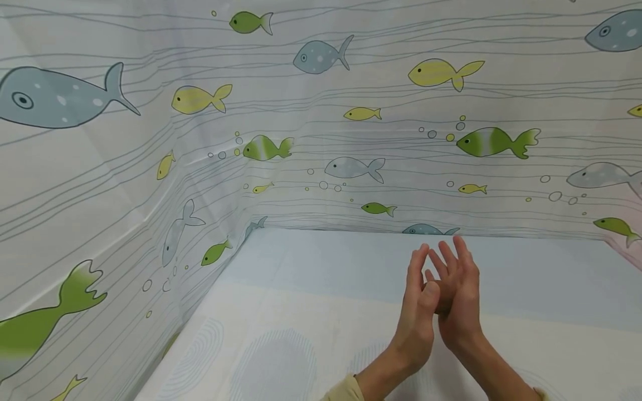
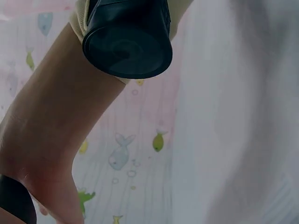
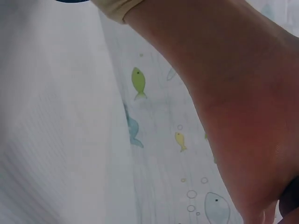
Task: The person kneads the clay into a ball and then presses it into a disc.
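Observation:
In the head view both hands are raised over the bed-like surface, right of centre, wrists close together. My left hand (image 1: 418, 314) has its fingers pointing up and its palm turned toward the other hand. Beside it stands my right hand (image 1: 463, 303), palm inward, with its fingers spread and only slightly bent. No object shows in either hand; the space between the palms is in shadow. A bare forearm (image 2: 60, 102) with a dark round device (image 2: 126, 46) near its sleeve crosses the left wrist view. The right wrist view holds another forearm (image 3: 224, 79), its fingers mostly cut off below.
A pale blue and white cloth (image 1: 321, 312) with round patterns covers the flat surface below the hands. Behind it and along the left hangs a white sheet (image 1: 301, 217) printed with fish and wavy lines. Light sleeves (image 1: 346, 390) end above the wrists.

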Demonstrator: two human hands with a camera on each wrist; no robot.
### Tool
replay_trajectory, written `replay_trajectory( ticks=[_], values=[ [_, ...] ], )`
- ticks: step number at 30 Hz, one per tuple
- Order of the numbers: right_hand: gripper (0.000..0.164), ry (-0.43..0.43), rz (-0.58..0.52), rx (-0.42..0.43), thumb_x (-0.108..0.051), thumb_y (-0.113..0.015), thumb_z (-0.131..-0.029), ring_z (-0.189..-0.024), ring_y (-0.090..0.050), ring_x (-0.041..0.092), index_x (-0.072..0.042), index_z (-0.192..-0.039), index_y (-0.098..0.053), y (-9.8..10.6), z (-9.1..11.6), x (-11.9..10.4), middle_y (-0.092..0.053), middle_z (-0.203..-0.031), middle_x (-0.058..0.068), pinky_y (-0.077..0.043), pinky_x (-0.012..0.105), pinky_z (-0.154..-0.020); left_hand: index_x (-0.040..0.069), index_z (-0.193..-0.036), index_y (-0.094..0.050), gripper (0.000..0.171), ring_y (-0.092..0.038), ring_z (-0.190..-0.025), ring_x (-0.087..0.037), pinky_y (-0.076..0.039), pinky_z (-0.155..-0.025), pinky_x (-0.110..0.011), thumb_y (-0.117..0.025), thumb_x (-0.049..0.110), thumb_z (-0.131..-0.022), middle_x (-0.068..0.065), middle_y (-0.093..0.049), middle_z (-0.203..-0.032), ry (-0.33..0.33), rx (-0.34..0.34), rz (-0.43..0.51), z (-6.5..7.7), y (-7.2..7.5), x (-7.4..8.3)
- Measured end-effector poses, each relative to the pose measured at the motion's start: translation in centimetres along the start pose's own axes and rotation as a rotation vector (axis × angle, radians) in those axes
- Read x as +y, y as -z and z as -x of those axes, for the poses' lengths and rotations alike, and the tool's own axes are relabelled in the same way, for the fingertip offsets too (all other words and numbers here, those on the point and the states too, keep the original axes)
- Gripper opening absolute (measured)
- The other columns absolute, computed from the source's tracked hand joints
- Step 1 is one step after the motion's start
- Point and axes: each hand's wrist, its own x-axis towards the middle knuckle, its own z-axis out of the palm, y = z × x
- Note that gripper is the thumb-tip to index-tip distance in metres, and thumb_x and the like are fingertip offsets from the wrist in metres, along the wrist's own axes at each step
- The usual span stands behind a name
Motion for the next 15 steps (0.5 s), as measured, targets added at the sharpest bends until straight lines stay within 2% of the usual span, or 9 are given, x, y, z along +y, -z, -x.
replay_trajectory(
  ticks=[5,9,15],
  values=[
    [0.058,-0.010,0.013,-0.026,-0.056,-0.021,-0.103,-0.150,-0.020,0.015,-0.041,-0.157,-0.008,0.0,0.1,0.4,-0.009,-0.166,-0.007,-0.021,0.035,-0.120,0.037,-0.156,-0.014,0.060,-0.007,-0.150,-0.010,-0.018,-0.119,-0.051,-0.026,0.053,-0.100,0.019,-0.008,-0.162,0.002,0.020,-0.007,-0.2,0.3,0.3],
    [0.056,0.006,0.052,-0.068,-0.053,-0.019,-0.104,-0.149,-0.022,0.014,-0.039,-0.158,-0.011,-0.6,0.6,0.9,-0.010,-0.166,-0.007,-0.026,0.033,-0.118,0.039,-0.155,-0.015,0.059,-0.007,-0.150,-0.008,-0.016,-0.119,-0.052,-0.026,0.054,-0.099,0.021,-0.008,-0.161,0.010,0.042,-0.009,-0.5,0.7,0.2],
    [0.054,0.065,0.135,-0.153,-0.045,-0.014,-0.107,-0.148,-0.021,0.009,-0.032,-0.159,-0.010,-1.7,2.1,2.0,-0.012,-0.166,-0.002,-0.030,0.022,-0.109,0.029,-0.156,-0.022,0.058,-0.010,-0.150,-0.008,-0.013,-0.119,-0.053,-0.028,0.044,-0.101,0.018,-0.016,-0.161,-0.029,0.152,0.009,-1.3,1.8,-0.1]
  ],
)
